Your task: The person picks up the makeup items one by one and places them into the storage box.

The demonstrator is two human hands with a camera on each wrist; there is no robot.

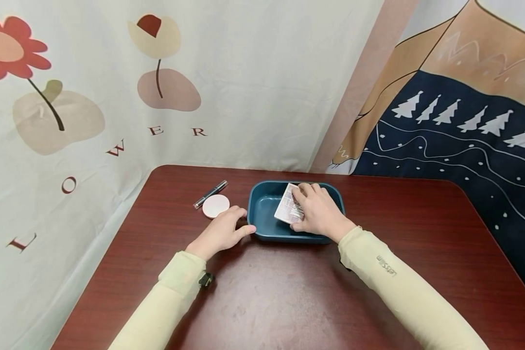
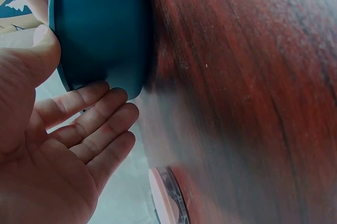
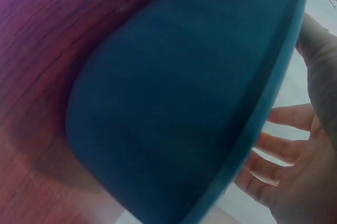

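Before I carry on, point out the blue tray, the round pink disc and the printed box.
Blue tray (image 1: 265, 216): head view, bare floor inside.
Round pink disc (image 1: 216, 206): head view, middle of its top face.
Printed box (image 1: 286, 205): head view, uncovered part of its printed face.

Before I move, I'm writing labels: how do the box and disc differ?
The box is angular; the disc is round. The box bears print; the disc's top looks plain. The right hand holds the box over or in the tray; the disc lies on the table. Both look pale.

Homelike room, by the flower-printed cloth (image 1: 253, 87)
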